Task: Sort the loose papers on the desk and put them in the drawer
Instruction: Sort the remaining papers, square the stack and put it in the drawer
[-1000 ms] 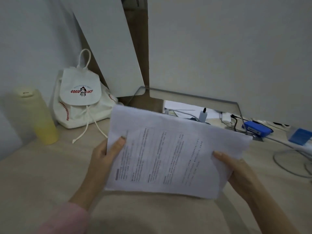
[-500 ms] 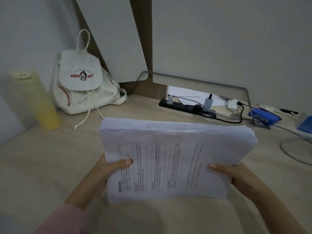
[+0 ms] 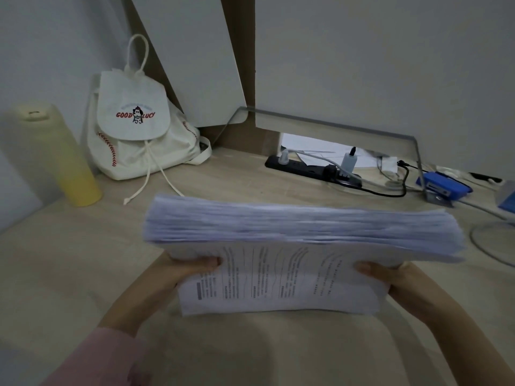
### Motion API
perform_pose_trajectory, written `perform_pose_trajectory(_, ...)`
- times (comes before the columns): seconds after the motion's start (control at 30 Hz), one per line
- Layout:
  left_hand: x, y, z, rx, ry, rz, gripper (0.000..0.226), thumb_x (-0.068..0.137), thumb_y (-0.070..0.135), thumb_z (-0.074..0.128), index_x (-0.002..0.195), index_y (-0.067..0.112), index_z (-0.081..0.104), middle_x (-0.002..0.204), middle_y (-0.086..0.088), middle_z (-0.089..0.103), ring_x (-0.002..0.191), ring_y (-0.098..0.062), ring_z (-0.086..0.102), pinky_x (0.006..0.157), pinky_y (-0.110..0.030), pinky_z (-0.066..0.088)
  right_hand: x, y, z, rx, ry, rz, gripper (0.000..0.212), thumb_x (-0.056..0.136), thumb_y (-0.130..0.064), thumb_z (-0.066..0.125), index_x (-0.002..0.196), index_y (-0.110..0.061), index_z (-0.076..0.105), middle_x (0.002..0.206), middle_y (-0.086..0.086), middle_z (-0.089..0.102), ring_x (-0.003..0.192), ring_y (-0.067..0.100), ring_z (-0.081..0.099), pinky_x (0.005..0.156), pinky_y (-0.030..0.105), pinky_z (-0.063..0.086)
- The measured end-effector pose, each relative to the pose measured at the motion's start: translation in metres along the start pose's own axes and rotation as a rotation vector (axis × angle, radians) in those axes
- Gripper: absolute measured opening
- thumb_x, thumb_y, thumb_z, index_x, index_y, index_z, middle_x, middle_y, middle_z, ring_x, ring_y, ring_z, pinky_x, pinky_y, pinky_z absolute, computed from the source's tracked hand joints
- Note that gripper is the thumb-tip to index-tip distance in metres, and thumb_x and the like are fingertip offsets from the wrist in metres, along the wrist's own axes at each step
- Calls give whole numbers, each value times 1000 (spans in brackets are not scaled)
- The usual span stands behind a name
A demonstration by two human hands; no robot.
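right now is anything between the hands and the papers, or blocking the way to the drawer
Nothing between them: the left hand and right hand grip the stack of papers by its two sides, thumbs on the top sheet. No drawer is in view, so that path cannot be judged.

Wearing a soft pink long sleeve on the left arm, plain in weave and slightly fuzzy-looking, blurring into the lower left corner. Having that sleeve ending in a loose cuff partway along the forearm, leaving the stretch down to the left hand uncovered. Showing the right forearm bare from the right hand all the way to the lower right corner. Showing both hands bare too, with the thumbnails blurring too much for telling any detail.
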State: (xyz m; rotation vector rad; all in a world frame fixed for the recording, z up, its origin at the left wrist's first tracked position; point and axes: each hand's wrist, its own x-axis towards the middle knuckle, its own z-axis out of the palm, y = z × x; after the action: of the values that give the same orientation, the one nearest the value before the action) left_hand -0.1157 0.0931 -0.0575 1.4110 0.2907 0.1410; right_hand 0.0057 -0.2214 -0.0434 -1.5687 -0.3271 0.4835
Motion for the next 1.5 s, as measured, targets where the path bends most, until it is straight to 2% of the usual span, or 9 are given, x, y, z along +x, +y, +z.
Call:
perform_pose_trajectory(0.2, 4, 0, 6, -36, 22, -84, 75, 26, 55, 87, 89, 17, 72, 86, -8, 76, 78, -23, 73, 58, -30, 58, -1, 2, 6, -1, 17, 70, 38, 55, -35, 86, 91, -26, 74, 95, 3, 75, 83, 19, 72, 65, 33, 57)
perform_pose_trajectory(0.37, 2, 15, 0, -379, 9, -261, 32, 78, 40, 62, 83, 11, 76, 79, -11, 75, 65, -24, 72, 51, -31, 57, -3, -6, 15, 240, -5, 253, 21, 76, -18, 72, 96, -13, 72, 102, 19, 72, 88, 39, 69, 72, 47, 58)
perform_pose_trajectory(0.53, -4, 11, -1, -891, 92, -231, 72, 69, 65, 53, 103, 5, 72, 115, -15, 68, 100, -31, 67, 74, -48, 57, -4, 6, 42, 394, 132, 200, 26, 84, -18, 59, 110, -12, 62, 100, 11, 74, 84, 29, 72, 63, 37, 60)
perform_pose_trajectory(0.87, 15, 1, 65, -286, 559, 43, 32, 92, 34, 50, 122, 28, 56, 118, 8, 65, 107, -14, 61, 97, -40, 47, -22, 27, 100, 678, -12, 127, 39, 87, 0, 47, 124, -9, 55, 121, 10, 66, 109, 27, 64, 85, 41, 55)
perform_pose_trajectory(1.03, 8, 18, 55, -205, 410, 294, 30, 93, 28, 50, 123, 29, 56, 119, 9, 66, 111, -13, 62, 99, -45, 45, -21, 16, 58, 499, 12, 121, 42, 79, 1, 54, 119, -11, 58, 113, 9, 70, 103, 26, 67, 81, 40, 57)
perform_pose_trajectory(1.17, 3, 35, 49, -167, 346, 400, 32, 93, 24, 50, 125, 25, 55, 122, 3, 65, 114, -19, 60, 99, -50, 44, -14, 1, 33, 210, -27, 167, 68, 45, -33, 89, 104, -6, 71, 106, 16, 72, 91, 29, 71, 68, 31, 58)
perform_pose_trajectory(1.27, -1, 46, 50, -117, 306, 477, 31, 93, 23, 51, 124, 23, 55, 123, -1, 64, 114, -22, 60, 98, -52, 45, -11, -19, 36, 6, -47, 34, 70, 38, -51, 86, 101, -25, 74, 107, 3, 73, 93, 21, 71, 67, 23, 56)
perform_pose_trajectory(1.37, -3, 51, 54, -24, 275, 573, 28, 88, 21, 51, 114, 28, 58, 115, 4, 67, 110, -17, 62, 95, -44, 49, -5, -42, 48, 0, 29, -154, 30, 71, -26, 70, 101, -29, 69, 104, -7, 73, 94, 11, 69, 71, 22, 57)
perform_pose_trajectory(1.5, -10, 40, 60, 24, 214, 653, 28, 88, 25, 51, 115, 32, 55, 114, 9, 66, 111, -13, 60, 89, -29, 51, 1, -43, 63, 118, 298, -310, 27, 84, 7, 46, 87, -13, 64, 89, 3, 66, 89, 20, 61, 76, 38, 47)
